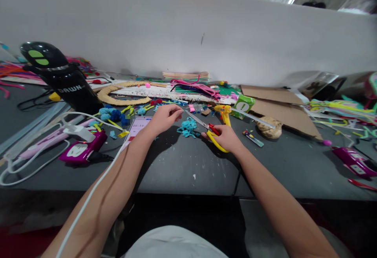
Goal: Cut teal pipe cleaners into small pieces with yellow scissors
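My right hand grips a pair of scissors with yellow and red handles, its blades pointing up and to the left. At the blade tips is my left hand, its fingers pinched together. Anything between those fingertips is too small to make out. Just below the blades lies a small pile of cut light-blue pieces on the grey table. A phone showing a timer lies partly under my left forearm.
Behind my right hand is a yellow glue gun beside a green box. Cardboard and a beige lump lie right. At left are a black bottle, a purple device and a white cable crossing my left forearm.
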Demonstrator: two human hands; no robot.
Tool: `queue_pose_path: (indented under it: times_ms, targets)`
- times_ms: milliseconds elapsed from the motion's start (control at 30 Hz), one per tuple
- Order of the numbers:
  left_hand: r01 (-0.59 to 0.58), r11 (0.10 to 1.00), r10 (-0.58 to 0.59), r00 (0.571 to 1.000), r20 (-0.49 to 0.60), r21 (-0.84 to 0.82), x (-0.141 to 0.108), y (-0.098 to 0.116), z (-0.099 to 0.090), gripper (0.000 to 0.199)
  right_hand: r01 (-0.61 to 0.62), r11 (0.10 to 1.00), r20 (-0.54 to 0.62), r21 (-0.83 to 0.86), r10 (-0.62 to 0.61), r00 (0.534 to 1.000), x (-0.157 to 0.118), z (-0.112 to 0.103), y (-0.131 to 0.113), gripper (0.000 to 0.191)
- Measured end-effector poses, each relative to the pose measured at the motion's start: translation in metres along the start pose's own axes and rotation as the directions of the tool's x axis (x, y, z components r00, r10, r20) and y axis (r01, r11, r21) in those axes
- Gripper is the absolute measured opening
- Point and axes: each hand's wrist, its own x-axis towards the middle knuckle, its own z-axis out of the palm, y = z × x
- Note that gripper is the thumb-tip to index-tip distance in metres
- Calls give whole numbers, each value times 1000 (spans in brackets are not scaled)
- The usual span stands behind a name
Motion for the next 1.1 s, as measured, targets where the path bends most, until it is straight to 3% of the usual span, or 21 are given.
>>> queue_pose_path:
  times_ms: [300,533,833,1100]
  targets:
    - [8,1000,-8,1000,4,-11,0,2,-1,32,18,1000,0,-15,-18,1000,1,-3,-3,56]
    - [-9,1000,9,1000,-1,-6,0,2,0,30,-35,999,-18,37,36,999,1,-1,1,51]
    - [-5,1000,5,1000,-5,-4,0,0,1,28,-25,1000,-1,-19,25,1000,0,-3,-3,58]
    - [-2,1000,2,1000,7,4,0,2,0,31,9,1000,14,-16,-9,1000,1,-4,-1,52]
